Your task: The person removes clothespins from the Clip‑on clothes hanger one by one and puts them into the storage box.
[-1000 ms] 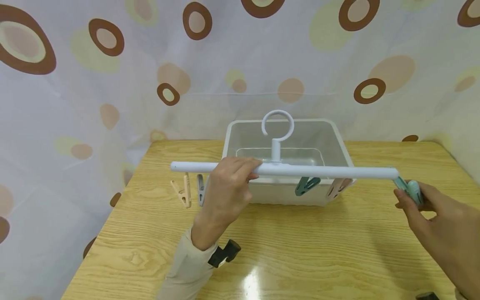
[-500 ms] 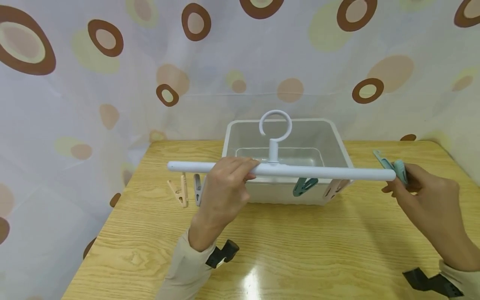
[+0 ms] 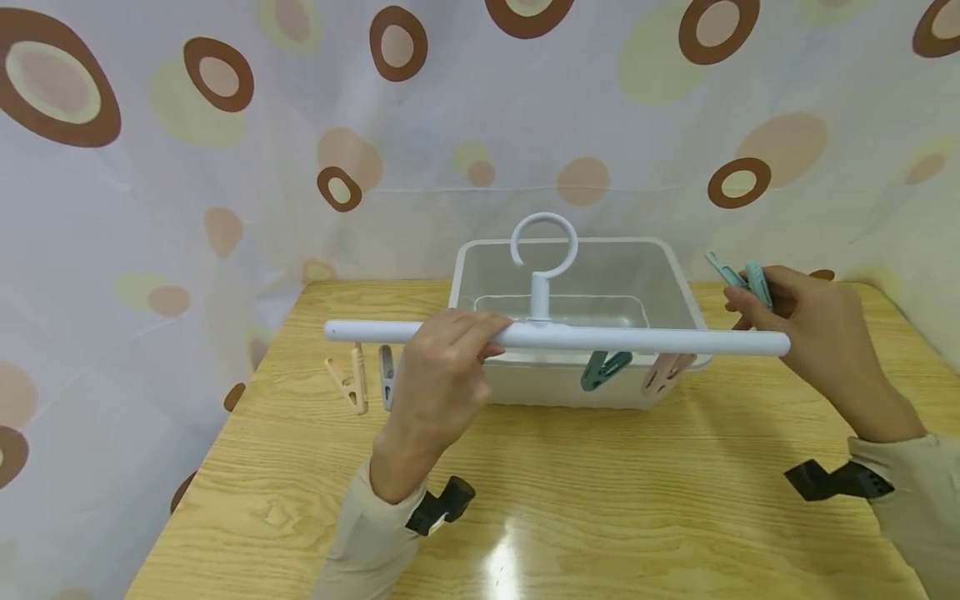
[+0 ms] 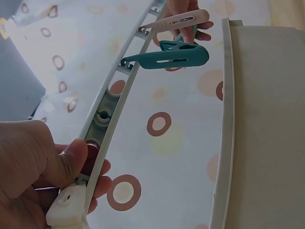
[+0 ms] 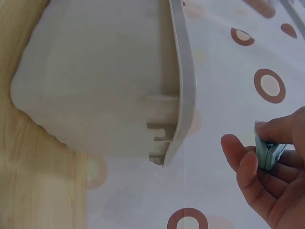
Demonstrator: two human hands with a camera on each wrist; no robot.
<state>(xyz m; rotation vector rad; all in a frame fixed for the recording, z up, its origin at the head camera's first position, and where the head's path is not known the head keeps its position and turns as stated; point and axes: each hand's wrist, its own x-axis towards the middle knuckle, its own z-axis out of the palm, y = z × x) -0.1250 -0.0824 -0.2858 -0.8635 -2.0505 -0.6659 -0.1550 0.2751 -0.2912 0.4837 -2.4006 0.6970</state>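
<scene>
My left hand (image 3: 442, 367) grips the white bar of a clip hanger (image 3: 600, 339) and holds it level above the table, in front of a translucent bin (image 3: 652, 275). The hanger's ring hook (image 3: 544, 243) stands upright. Beige (image 3: 347, 383) and grey (image 3: 386, 377) clips hang left of my hand; a teal clip (image 3: 604, 368) (image 4: 171, 55) and a pink clip (image 3: 666, 373) (image 4: 178, 21) hang on the right. My right hand (image 3: 806, 325) pinches a loose light-blue clip (image 3: 742, 279) (image 5: 268, 153) just above the bar's right end, apart from it.
The wooden table (image 3: 570, 492) carries the bin at its far middle. A curtain with brown and yellow ovals (image 3: 225, 167) hangs close behind and to the left. Black wrist straps (image 3: 442, 504) show on both sleeves.
My right hand has lifted the light-blue clip from below the bar's right end up and back, above the bar. The hanger has shifted slightly left.
</scene>
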